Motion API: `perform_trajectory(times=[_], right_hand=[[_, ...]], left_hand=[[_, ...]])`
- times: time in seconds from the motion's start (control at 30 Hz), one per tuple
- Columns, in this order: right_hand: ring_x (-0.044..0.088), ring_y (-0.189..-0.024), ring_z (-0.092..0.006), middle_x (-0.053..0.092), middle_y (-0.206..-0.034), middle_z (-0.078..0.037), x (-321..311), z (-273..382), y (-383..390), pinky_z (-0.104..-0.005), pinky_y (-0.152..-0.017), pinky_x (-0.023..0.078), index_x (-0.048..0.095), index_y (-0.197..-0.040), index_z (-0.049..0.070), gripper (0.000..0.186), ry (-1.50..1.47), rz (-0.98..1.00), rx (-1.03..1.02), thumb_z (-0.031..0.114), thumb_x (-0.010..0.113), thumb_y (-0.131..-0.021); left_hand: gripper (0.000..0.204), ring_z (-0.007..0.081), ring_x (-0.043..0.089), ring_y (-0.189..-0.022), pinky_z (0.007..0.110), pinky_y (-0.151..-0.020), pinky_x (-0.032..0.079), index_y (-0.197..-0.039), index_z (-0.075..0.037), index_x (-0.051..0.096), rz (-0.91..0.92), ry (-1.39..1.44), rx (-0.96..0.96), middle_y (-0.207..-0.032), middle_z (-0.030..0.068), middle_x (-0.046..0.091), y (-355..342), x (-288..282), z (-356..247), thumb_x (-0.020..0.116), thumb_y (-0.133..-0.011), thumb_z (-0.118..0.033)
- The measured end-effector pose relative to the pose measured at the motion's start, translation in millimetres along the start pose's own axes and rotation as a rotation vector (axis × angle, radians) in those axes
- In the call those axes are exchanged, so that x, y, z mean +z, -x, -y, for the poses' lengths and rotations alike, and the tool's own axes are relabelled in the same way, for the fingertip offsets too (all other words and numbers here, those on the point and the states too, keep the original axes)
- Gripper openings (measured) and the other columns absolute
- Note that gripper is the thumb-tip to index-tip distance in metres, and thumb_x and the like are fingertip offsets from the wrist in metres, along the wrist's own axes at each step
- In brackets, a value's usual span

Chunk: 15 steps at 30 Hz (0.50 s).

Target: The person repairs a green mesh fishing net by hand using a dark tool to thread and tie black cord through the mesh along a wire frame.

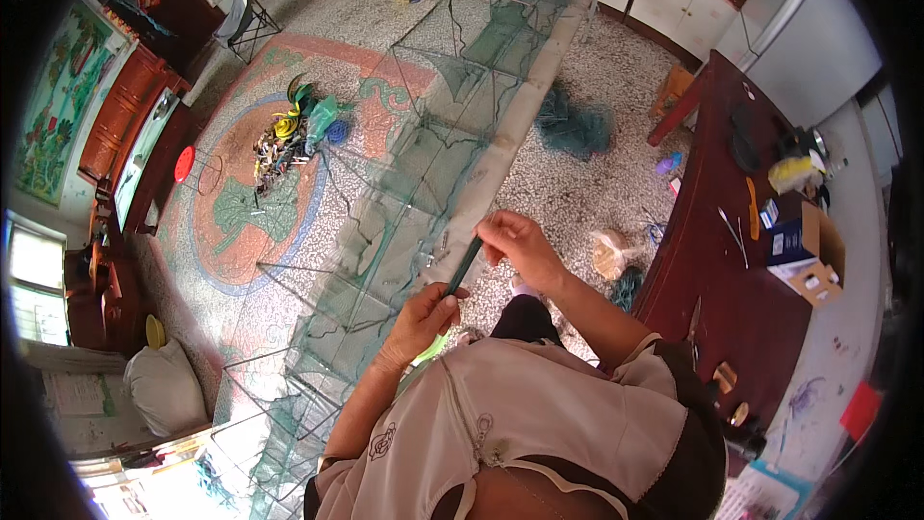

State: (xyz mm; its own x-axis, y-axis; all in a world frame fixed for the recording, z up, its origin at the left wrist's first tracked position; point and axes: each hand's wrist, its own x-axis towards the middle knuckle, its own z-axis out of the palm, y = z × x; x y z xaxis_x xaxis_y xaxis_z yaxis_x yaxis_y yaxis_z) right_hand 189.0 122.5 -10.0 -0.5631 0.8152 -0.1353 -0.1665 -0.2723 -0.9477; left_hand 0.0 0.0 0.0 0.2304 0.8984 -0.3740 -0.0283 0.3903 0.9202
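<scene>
The left hand (423, 323) pinches the lower end of a dark green strip (464, 266); the right hand (518, 248), at its 2 o'clock, grips the upper end. Even, gentle tension should keep the strip straight, and holding it clear of the framed net trap (414, 169), stretching from 7 to 1 o'clock, should avoid snags. A dark red surface (712, 231) stands at 3 o'clock.

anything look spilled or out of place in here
Perhaps the jumbled pile: small mixed bits lie loose on the floor, left of the long net, as if tipped out. It could be deliberate.
</scene>
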Motion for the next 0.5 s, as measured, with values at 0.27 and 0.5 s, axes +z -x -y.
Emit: perform_trajectory(times=[0.27,0.5], right_hand=[[0.053,-0.058,-0.0084,0.056,-0.067,-0.002,-122,63,-74,-0.0226,-0.055,0.043,0.060,-0.090,0.003,0.021,-0.067,-0.174,-0.060,0.024,0.055,-0.093],[0.052,-0.059,-0.0069,0.054,-0.066,0.000,-193,112,-104,-0.0218,-0.055,0.042,0.061,-0.092,0.002,0.024,-0.063,-0.050,-0.060,0.025,0.053,-0.094]], left_hand=[[0.024,0.0057,0.047,-0.065,0.019,-0.060,0.040,-0.113,-0.001,0.055,-0.105,-0.103,0.049,-0.079,-0.0002,0.056,-123,15,-55,0.048,-0.096,-0.017],[0.023,0.0063,0.046,-0.065,0.019,-0.060,0.039,-0.109,-0.001,0.058,-0.171,-0.092,0.159,-0.079,0.0008,0.057,-206,47,-113,0.050,-0.096,-0.018]])
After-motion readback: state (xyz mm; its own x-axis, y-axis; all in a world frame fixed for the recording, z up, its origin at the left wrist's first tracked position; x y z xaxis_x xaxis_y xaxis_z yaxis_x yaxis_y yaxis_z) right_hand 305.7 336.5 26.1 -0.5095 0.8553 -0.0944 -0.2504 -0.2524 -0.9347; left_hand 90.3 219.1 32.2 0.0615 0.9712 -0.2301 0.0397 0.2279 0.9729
